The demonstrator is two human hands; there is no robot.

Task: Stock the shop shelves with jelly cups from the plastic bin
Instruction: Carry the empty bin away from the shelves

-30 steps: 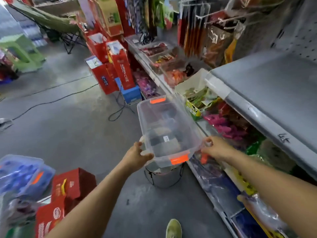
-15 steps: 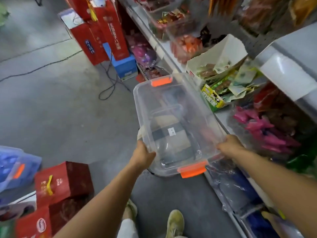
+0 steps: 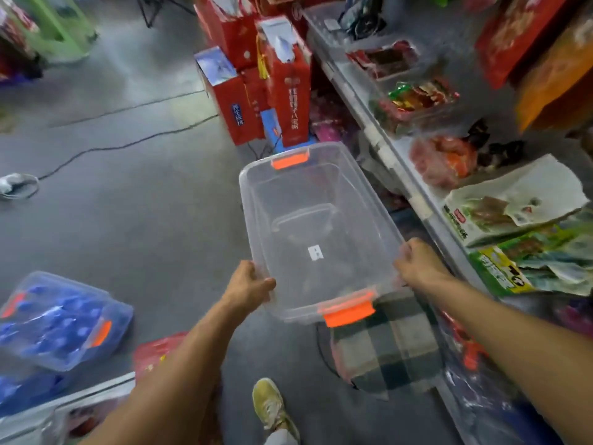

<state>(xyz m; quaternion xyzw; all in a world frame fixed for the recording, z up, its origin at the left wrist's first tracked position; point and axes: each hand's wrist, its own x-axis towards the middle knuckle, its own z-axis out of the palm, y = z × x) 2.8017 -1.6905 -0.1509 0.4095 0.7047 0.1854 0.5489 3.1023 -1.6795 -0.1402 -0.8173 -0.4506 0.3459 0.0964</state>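
A: At the centre?
B: A clear plastic bin [image 3: 305,200], open-topped, held in the air above the grey floor [image 3: 144,236], just beside the lower shelf [image 3: 383,152] on the right. Orange latch [image 3: 348,311] on the near end, second orange latch [image 3: 289,160] on the far end. Small white sticker [image 3: 314,253] on the bottom.
A: Held how?
B: By both long sides, near the closer end. Left hand [image 3: 248,282] clamped on the left rim, thumb over the top, fingers out of sight beneath. Right hand [image 3: 417,263] clamped on the right rim, knuckles up, fingers curled tight over the edge.
A: Around it?
B: Snack packets [image 3: 417,97] along the shelf. Red gift boxes [image 3: 290,91] standing on the floor beyond the bin. Lower left, a second lidded bin [image 3: 61,319] full of blue items, too blurred to name. Under the near latch, a checked cushion [image 3: 385,348]; a yellow shoe [image 3: 271,403] at the bottom edge. Black cable [image 3: 128,144] across the floor.
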